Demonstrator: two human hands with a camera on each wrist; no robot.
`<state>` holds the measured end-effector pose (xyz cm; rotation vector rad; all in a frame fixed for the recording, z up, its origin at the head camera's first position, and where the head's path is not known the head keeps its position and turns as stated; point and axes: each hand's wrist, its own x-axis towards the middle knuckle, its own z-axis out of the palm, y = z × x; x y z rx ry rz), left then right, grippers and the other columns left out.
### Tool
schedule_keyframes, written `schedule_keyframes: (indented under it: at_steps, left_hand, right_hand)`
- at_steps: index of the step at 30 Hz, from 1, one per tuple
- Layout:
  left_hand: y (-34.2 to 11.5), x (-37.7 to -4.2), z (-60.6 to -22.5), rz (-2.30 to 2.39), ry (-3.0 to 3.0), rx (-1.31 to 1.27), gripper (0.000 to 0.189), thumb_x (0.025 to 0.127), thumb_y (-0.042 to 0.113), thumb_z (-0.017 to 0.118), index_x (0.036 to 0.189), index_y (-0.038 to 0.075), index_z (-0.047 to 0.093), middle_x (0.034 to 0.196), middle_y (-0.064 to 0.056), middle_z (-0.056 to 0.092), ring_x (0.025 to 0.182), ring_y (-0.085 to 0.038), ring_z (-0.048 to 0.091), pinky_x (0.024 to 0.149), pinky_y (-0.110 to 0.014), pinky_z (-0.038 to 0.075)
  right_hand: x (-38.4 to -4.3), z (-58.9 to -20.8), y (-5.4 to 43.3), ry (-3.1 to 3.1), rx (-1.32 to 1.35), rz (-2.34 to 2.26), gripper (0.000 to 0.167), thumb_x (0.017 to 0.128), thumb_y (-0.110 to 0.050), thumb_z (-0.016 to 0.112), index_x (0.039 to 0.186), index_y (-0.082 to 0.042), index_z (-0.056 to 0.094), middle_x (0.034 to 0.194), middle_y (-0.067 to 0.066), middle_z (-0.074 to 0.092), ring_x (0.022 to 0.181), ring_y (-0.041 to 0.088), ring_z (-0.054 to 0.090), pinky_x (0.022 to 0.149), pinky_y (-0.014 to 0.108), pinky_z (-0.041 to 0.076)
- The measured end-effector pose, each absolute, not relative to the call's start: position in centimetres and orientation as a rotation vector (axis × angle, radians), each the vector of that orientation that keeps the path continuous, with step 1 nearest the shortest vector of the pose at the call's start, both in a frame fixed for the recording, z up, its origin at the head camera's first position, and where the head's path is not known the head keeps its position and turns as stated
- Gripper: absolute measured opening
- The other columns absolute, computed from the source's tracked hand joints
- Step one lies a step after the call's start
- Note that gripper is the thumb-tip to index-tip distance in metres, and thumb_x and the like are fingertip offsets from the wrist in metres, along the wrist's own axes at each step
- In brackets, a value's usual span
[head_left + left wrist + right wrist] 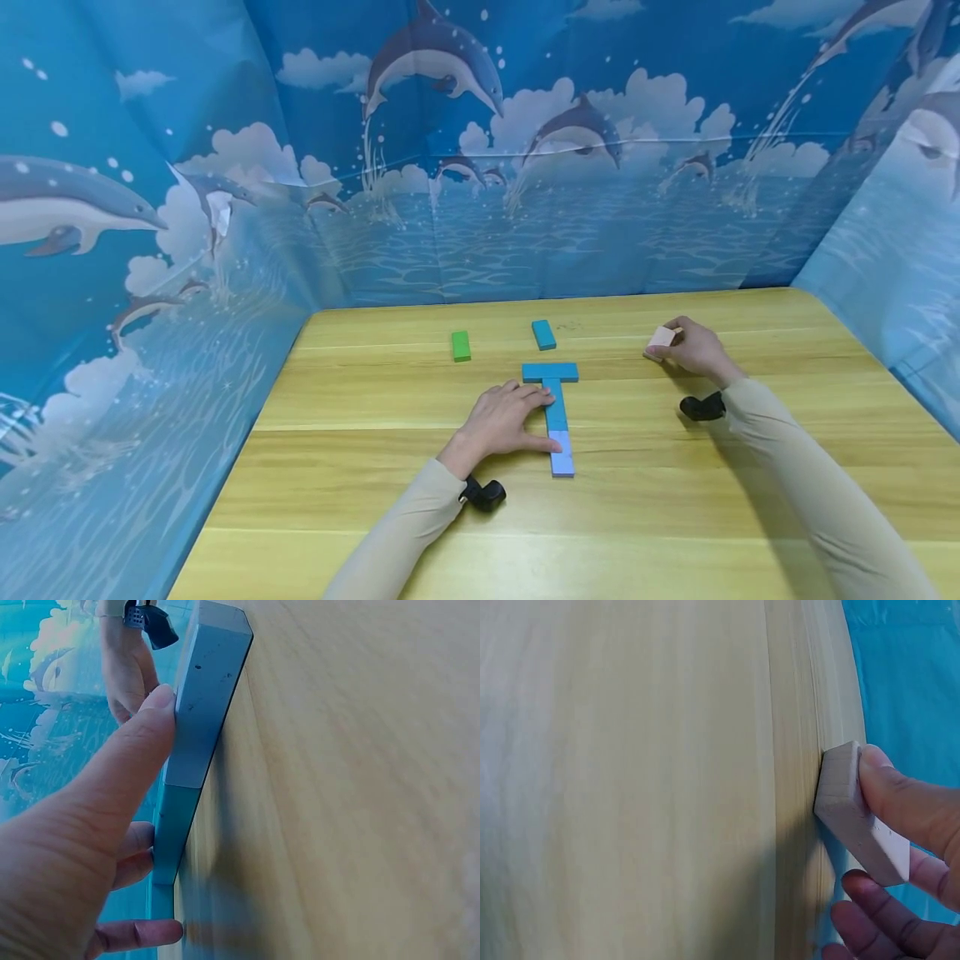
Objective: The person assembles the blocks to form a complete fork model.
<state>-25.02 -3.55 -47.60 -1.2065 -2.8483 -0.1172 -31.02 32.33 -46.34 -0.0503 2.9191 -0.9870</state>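
My right hand pinches a pale pinkish block between thumb and fingers at the right of the table. In the right wrist view the thumb presses one face of that block, which is tilted with one end at the tabletop. My left hand lies with spread fingers over a T-shaped row of flat blocks. Its thumb touches the lavender block at the stem's lower end, and its fingers reach the blue stem block. Across the top lies a blue crossbar block.
Behind the T, a separate blue block lies on the wooden table. A green block lies farther left. Dolphin-printed sheeting stands along the back and sides. Black wrist devices sit at both cuffs.
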Motion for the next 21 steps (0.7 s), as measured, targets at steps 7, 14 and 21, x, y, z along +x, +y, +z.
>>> schedule_keyframes:
  at_steps: [7, 14, 21]
  left_hand:
    - [-3.5, -25.0, -47.5, -0.127, -2.848, -1.211, 0.084, 0.076, 0.079, 0.049, 0.141, 0.027, 0.048, 0.143, 0.005, 0.044, 0.125, -0.020, 0.043, 0.095, -0.036, 0.041]
    - [-3.5, -25.1, -47.6, -0.144, -2.848, -1.210, 0.084, 0.075, 0.079, 0.049, 0.141, 0.026, 0.048, 0.142, 0.006, 0.045, 0.125, -0.020, 0.044, 0.095, -0.037, 0.041]
    - [-3.6, -25.1, -47.7, -0.149, -2.851, -1.206, 0.085, 0.075, 0.079, 0.049, 0.141, 0.026, 0.048, 0.142, 0.006, 0.045, 0.124, -0.020, 0.044, 0.095, -0.037, 0.042]
  right_hand:
    - [-30.8, -46.4, 32.1, 2.911, 0.024, -1.107, 0.063, 0.087, -0.037, 0.069, 0.125, 0.008, 0.047, 0.102, 0.022, 0.054, 0.087, 0.032, 0.051, 0.063, 0.034, 0.043]
    - [-30.8, -46.0, 31.6, 2.758, 0.090, -1.358, 0.060, 0.089, -0.038, 0.067, 0.126, 0.007, 0.052, 0.106, 0.020, 0.058, 0.083, 0.024, 0.060, 0.067, 0.034, 0.051]
    - [-31.5, -45.8, 29.9, 2.540, 0.177, -1.622, 0.055, 0.089, -0.032, 0.067, 0.124, 0.008, 0.053, 0.101, 0.007, 0.064, 0.083, 0.010, 0.063, 0.078, 0.032, 0.052]
